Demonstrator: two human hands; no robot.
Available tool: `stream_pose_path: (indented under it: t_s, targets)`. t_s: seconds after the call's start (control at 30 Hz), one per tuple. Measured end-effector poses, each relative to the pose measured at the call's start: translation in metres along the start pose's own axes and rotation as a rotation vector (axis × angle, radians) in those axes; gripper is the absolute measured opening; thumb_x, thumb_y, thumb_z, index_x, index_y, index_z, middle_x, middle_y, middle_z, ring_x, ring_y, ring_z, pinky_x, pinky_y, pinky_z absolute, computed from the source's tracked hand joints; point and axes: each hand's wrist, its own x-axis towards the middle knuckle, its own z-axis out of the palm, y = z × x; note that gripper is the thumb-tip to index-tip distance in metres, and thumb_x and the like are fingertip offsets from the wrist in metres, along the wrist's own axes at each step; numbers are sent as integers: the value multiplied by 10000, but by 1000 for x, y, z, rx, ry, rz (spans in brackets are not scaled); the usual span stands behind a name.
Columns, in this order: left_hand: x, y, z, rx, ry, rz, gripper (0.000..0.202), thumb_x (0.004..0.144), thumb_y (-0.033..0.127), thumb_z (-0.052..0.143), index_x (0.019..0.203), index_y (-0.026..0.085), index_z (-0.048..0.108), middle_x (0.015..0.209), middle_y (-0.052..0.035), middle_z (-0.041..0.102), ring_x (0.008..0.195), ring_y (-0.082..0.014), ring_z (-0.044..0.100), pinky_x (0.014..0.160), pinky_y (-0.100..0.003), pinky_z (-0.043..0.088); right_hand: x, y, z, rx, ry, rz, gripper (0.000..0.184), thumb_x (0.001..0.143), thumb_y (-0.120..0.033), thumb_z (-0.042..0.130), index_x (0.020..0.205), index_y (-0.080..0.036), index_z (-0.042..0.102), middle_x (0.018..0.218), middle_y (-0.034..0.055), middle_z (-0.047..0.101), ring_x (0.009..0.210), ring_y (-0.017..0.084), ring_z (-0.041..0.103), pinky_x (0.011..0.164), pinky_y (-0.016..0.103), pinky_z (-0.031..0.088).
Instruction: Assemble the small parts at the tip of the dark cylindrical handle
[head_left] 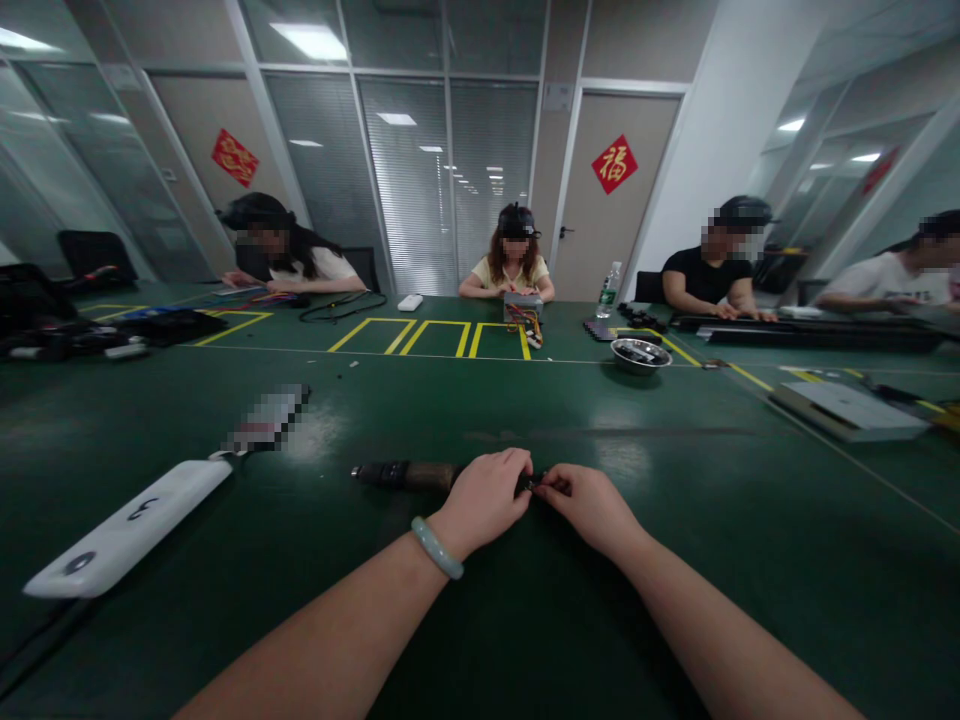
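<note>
A dark rod-shaped tool [401, 475] lies on the green table [525, 400], its tip pointing left. My left hand [487, 500], with a pale green bangle on the wrist, is wrapped round the tool's right end. My right hand [589, 500] meets it from the right, thumb and fingers pinched on a small dark part at that end. What exactly sits between the fingertips is too small to make out.
A white power bank [127, 525] with a cable lies at the near left. A metal bowl [640, 354] stands mid-right, a water bottle [609, 290] behind it, a flat grey device [851, 408] at the right. Several people work along the far edge.
</note>
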Motion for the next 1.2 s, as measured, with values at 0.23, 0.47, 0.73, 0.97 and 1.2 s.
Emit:
stream_pose_path:
  t_s: [0.23, 0.47, 0.73, 0.97, 1.2]
  targets:
    - [0, 0, -1, -11, -1, 52, 131, 816, 181, 570, 938, 219, 545, 1107, -23, 595, 1023, -207, 568, 910, -372, 429, 0, 0, -1, -3, 4, -8, 190, 831, -358, 559, 826, -224, 694, 783, -4, 696, 682, 139, 600, 599, 235, 378]
    - [1, -1, 2, -8, -1, 27, 99, 809, 188, 573, 905, 200, 552, 1098, -44, 591, 1033, -221, 562, 917, -379, 427, -1, -3, -2, -1, 4, 8, 199, 831, -366, 562, 821, -218, 695, 792, 4, 699, 700, 141, 602, 609, 236, 379]
    - [0, -2, 1, -24, -1, 46, 78, 818, 168, 555, 883, 213, 559, 1103, -21, 598, 1018, -204, 565, 901, -369, 436, -2, -3, -2, 0, 10, 11, 188, 828, -361, 562, 823, -229, 695, 795, -1, 699, 704, 145, 600, 610, 239, 378]
    - [1, -2, 3, -22, 1, 44, 73, 819, 170, 571, 879, 210, 563, 1077, -22, 610, 1018, -209, 570, 919, -378, 426, -1, -1, 0, -10, 24, 4, 173, 826, -348, 566, 820, -228, 691, 789, -3, 696, 690, 141, 601, 599, 237, 371]
    - [0, -3, 4, -27, 31, -10, 221, 803, 239, 624, 1002, 209, 534, 1166, -46, 576, 1046, -223, 568, 912, -384, 443, -2, -3, -2, 2, 6, 21, 187, 833, -364, 565, 814, -227, 690, 781, -5, 699, 675, 136, 596, 580, 229, 364]
